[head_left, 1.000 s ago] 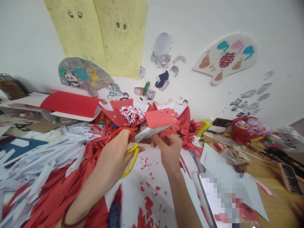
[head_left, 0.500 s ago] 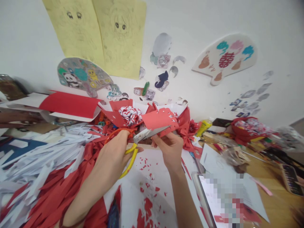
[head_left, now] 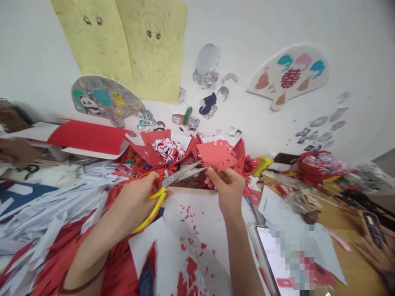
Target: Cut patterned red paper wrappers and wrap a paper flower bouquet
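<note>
Being pinched at five o'clock by the right hand (head_left: 230, 187), the red paper (head_left: 212, 154) is being held twelve o'clock from scattered scraps (head_left: 191, 267), parted scissors (head_left: 171, 179) being gripped at its eight o'clock by the left hand (head_left: 138, 195), tautness ideally being kept for clean snips.

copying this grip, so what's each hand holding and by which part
Left hand: scissors, by the handles. Right hand: red paper, by its lower edge.

Soft, diffuse light with stretched edges
</note>
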The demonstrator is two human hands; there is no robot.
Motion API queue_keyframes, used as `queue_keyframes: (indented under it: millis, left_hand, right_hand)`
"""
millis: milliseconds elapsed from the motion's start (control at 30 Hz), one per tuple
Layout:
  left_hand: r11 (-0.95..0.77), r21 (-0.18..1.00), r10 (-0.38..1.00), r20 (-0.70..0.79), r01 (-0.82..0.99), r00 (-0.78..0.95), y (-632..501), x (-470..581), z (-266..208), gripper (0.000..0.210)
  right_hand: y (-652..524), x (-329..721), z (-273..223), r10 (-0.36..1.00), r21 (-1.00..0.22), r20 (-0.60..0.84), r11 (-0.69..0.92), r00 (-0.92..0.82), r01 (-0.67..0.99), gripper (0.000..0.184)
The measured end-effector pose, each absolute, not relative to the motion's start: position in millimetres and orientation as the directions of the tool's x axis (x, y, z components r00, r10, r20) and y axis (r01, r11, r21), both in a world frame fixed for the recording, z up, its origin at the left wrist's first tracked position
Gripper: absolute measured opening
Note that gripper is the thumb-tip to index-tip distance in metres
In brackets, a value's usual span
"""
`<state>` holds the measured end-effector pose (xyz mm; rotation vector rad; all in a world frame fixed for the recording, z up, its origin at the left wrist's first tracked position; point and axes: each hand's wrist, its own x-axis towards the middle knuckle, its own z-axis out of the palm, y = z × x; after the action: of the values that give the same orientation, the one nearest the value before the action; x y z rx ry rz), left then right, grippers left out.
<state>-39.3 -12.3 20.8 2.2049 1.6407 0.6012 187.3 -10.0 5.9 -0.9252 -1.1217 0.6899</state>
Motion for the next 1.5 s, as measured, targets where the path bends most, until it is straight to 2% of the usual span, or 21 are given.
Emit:
queue_keyframes:
  millis: [67, 133, 200, 233, 300, 400, 567, 800, 1033, 1200, 1500]
  left_hand:
    - [-0.278, 0.566, 0.961, 0.176, 0.776, 0.216, -8, -44, 21, 0.03]
    - [-0.272, 0.724, 0.962, 0.23, 0.634, 0.149, -6, -41, 21, 0.03]
    - [-0.28, 0.902, 0.96, 0.264, 0.329, 0.093, -8, -30, 21, 0.03]
    - [-0.285, 0.949, 0.958, 0.278, 0.134, 0.071, -11, -22, 22, 0.031]
    - [-0.226, 0.962, 0.965, 0.243, -0.156, 0.095, -16, -7, 23, 0.03]
    - [-0.168, 0.93, 0.97, 0.215, -0.328, 0.111, -21, 6, 24, 0.029]
    - [-0.166, 0.934, 0.978, 0.197, -0.316, 0.068, -16, 2, 20, 0.028]
    - [-0.171, 0.933, 0.981, 0.189, -0.315, 0.029, -10, 4, 11, 0.029]
    - [-0.184, 0.933, 0.981, 0.196, -0.311, 0.008, -9, 5, 10, 0.03]
    - [-0.183, 0.939, 0.983, 0.178, -0.293, -0.042, -9, 7, 12, 0.031]
    - [-0.162, 0.917, 0.983, 0.183, -0.364, 0.023, -13, 7, 14, 0.024]
  right_hand:
    - [-8, 185, 5, 0.843, -0.886, 0.438, 0.464, 0.314, -0.009, 0.015]
    - [-7, 180, 4, 0.849, -0.888, 0.434, 0.459, 0.302, -0.015, 0.015]
    - [-7, 173, 2, 0.858, -0.89, 0.432, 0.455, 0.278, -0.023, 0.013]
    - [-7, 169, 2, 0.863, -0.892, 0.431, 0.452, 0.265, -0.022, 0.013]
    - [-8, 161, 0, 0.869, -0.893, 0.432, 0.449, 0.24, -0.018, 0.013]
    - [-9, 152, -3, 0.876, -0.89, 0.441, 0.456, 0.193, -0.033, 0.011]
    - [-8, 147, -8, 0.866, -0.877, 0.466, 0.479, 0.183, -0.032, 0.011]
    - [-9, 146, -9, 0.833, -0.859, 0.511, 0.505, 0.21, 0.089, 0.019]
    - [-8, 144, -18, 0.862, -0.879, 0.477, 0.464, 0.173, 0.111, 0.015]
    - [-9, 142, -17, 0.85, -0.862, 0.506, 0.491, 0.15, 0.125, 0.015]
    - [-9, 139, -16, 0.87, -0.878, 0.477, 0.479, 0.127, 0.012, 0.01]
